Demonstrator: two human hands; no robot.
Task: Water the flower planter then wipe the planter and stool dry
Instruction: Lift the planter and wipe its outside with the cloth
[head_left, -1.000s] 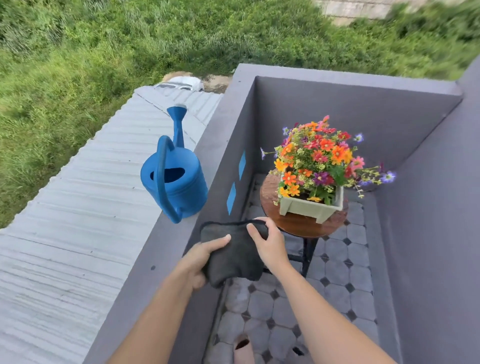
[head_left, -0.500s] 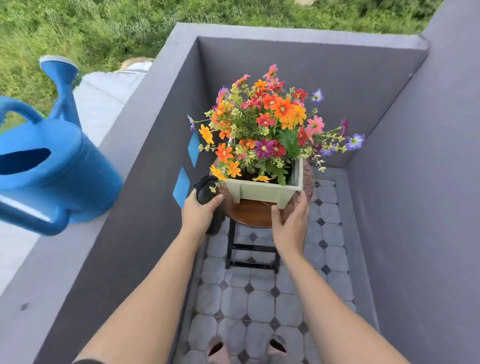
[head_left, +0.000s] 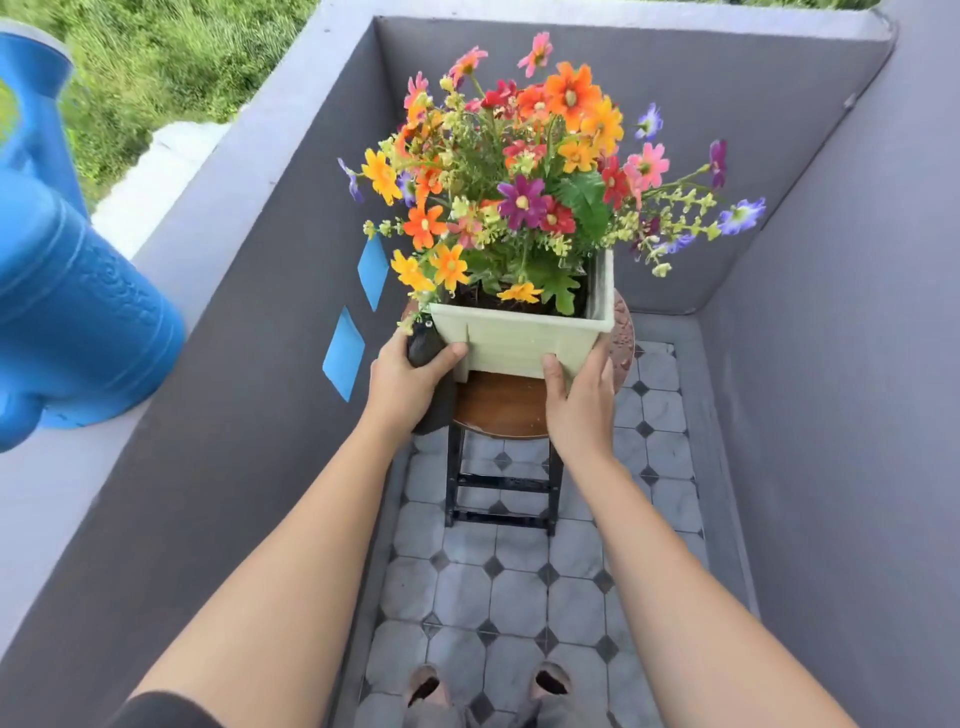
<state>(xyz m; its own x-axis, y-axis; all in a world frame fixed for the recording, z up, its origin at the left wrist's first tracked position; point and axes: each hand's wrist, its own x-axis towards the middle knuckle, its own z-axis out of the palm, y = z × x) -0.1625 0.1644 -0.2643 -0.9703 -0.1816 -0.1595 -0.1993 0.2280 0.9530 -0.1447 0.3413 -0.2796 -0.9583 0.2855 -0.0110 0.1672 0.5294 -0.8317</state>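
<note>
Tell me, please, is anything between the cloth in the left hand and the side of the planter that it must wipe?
Nothing visible is in the way. The left hand holds the dark grey cloth right at the left side of the pale green rectangular plastic planter, with its thumb on the front wall. The right hand holds the opposite front corner.

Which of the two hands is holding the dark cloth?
The left hand: it presses the dark cloth against the planter. The right hand grips the planter bare.
</note>
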